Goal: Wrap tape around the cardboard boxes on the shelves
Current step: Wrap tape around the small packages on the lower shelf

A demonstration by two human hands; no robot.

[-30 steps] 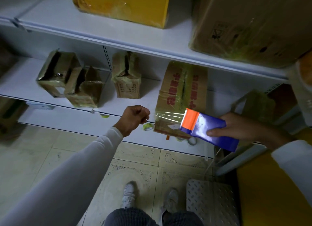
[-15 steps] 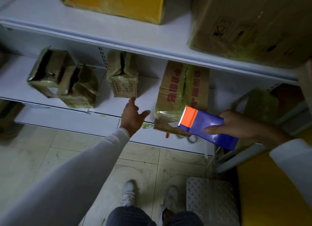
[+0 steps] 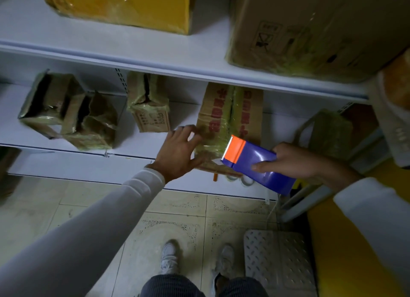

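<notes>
On the red-lettered box [image 3: 230,112], left hand [image 3: 177,154] spread; lettering unreadable.

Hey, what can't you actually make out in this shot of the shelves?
Head view only:
- Box with red print: its near end is hidden by the left hand and the tape dispenser.
- Left hand's fingers: motion-blurred.
- Yellow box: cut off by the top edge.
- Right hand: palm hidden behind the dispenser.

Tiled floor [image 3: 93,210]; white perforated step stool [image 3: 279,259]; yellow surface [image 3: 346,248] at right.
</notes>
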